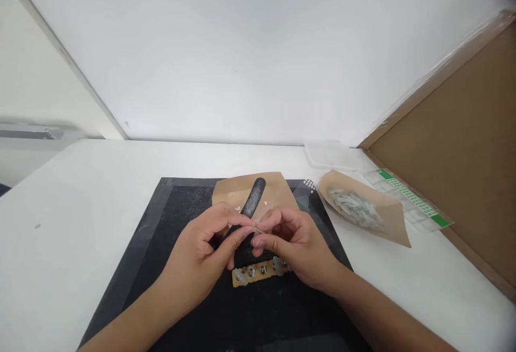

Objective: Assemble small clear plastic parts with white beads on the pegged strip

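My left hand [209, 242] and my right hand [292, 242] meet over a black mat [177, 298]. Between their fingertips is a small, thin, translucent piece [258, 228], pinched from both sides. Below the hands lies a yellowish strip [258, 274] with round metal parts in a row and translucent pieces on it; my right hand hides its right end. Behind the fingers a dark rounded bar [253, 196] slants over a sheet of brown paper [229, 189], its near end hidden by my hands.
At the right, brown paper [397, 225] holds a pile of translucent pieces [357, 207]. Beside it lies a clear sheet with green bands [415, 196]. A clear tray [330, 156] stands at the back, and small white squares [309, 185] sit at the mat's corner. Cardboard [455, 142] stands far right.
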Demonstrator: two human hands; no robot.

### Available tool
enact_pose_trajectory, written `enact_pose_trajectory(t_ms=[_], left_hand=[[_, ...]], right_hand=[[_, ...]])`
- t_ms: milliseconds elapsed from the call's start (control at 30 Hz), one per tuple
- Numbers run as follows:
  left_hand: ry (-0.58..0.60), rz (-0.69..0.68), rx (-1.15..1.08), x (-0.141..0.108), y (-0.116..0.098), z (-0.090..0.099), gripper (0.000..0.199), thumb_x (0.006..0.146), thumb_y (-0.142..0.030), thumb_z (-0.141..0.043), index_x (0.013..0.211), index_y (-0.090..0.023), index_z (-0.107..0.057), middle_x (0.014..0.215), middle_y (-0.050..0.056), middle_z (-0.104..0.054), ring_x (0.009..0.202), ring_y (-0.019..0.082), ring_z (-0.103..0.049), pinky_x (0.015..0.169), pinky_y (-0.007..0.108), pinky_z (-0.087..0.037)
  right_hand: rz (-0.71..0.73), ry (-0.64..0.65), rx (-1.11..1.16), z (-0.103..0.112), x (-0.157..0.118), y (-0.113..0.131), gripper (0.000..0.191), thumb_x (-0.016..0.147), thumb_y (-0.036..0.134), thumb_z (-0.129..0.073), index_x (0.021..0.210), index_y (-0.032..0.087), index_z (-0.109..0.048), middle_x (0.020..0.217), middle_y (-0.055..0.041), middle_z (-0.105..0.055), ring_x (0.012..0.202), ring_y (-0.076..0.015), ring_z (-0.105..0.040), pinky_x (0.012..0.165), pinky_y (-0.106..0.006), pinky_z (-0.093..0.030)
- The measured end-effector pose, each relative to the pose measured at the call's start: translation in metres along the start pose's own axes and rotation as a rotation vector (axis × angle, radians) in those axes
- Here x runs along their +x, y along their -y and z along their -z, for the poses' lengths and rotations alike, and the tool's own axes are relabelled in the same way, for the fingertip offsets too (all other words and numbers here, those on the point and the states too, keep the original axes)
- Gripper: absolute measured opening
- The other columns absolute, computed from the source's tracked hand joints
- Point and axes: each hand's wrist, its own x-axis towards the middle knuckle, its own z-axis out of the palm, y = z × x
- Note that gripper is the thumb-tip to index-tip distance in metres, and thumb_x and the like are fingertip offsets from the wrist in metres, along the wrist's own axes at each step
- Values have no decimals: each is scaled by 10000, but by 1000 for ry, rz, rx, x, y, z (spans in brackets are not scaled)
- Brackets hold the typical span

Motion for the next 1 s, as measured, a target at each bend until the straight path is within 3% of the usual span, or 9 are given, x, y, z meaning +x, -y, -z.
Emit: enact_pose_trajectory(t_ms=[167, 367, 567, 633, 767, 1000], left_hand=[[-7, -63, 49, 0, 5, 0, 156, 1014, -240, -650, 1033, -264, -802, 880, -22, -651, 511, 34, -617, 535, 162, -540], [21, -160, 198, 2, 4, 6, 254, 1033, -222, -614, 1160, -312, -814, 974, -6, -685, 590, 43, -664, 624, 176, -575], [-63, 66, 294, 0, 2, 9, 540, 975, -342, -715, 1500, -310, -594, 879, -43, -766, 568, 105, -721, 581, 221, -579], [-48, 63, 301, -1, 3, 5, 445, 979, -344, -708, 1419, -296, -669, 846, -42, -767, 597, 121, -739, 594, 229, -587], [-31, -81, 296, -4, 4, -2, 226, 1017, -288, -647, 1187, -274, -797, 875, -15, -759, 609, 105, -708, 622, 220, -595], [-102, -188, 313, -6, 1, -8, 200, 1029, -221, -611, 1011, -201, -809, 852, 24, -721, 682, 123, -701, 618, 211, -582]], right_hand=[[158, -110, -219, -2, 0, -4, 87, 907, 268, -815, 922, 217, -746, 852, -4, -769, 772, -136, -764, 738, -257, -615], [253, -186, -491, -1, -1, -1, 64, 967, 290, -736, 967, 229, -755, 810, -7, -766, 720, -155, -740, 691, -287, -590], [423, -179, -719, 3, 0, 2, 84, 1004, 197, -661, 951, 235, -715, 830, 4, -744, 758, -143, -715, 727, -285, -562], [453, -187, -840, 5, 0, 2, 94, 1011, 185, -639, 943, 235, -681, 837, 4, -736, 761, -144, -703, 704, -277, -544], [577, -223, -1100, 5, 3, -2, 102, 1014, 150, -588, 952, 230, -601, 879, -20, -733, 806, -168, -703, 702, -282, -529], [735, -257, -1277, -1, 10, -9, 150, 1013, 111, -522, 928, 234, -507, 864, -48, -700, 798, -204, -678, 699, -318, -506]])
